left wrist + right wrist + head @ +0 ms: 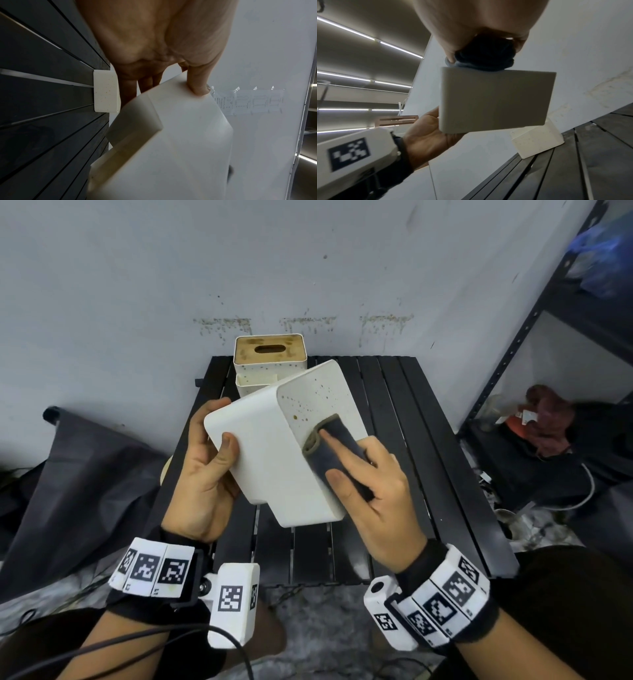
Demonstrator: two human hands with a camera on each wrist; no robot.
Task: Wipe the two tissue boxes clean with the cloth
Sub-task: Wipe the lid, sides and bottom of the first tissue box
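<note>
Pressing cloth [317, 461] onto speckled tissue box [267, 453]

Nothing in here reads as a clear word or number. The left wristband [154, 568] and the right wristband [445, 597] each carry a row of black-and-white square code markers. The white camera block [233, 597] at the left wrist bears another. These are patterns, not letters. Tiny characters sit under the left band's markers, too small to make out. A printed sheet [248, 101] taped to the wall [257, 54] shows rows of type, blurred past reading. A small white tag [530, 416] on the red bundle [551, 426] is also illegible.
</note>
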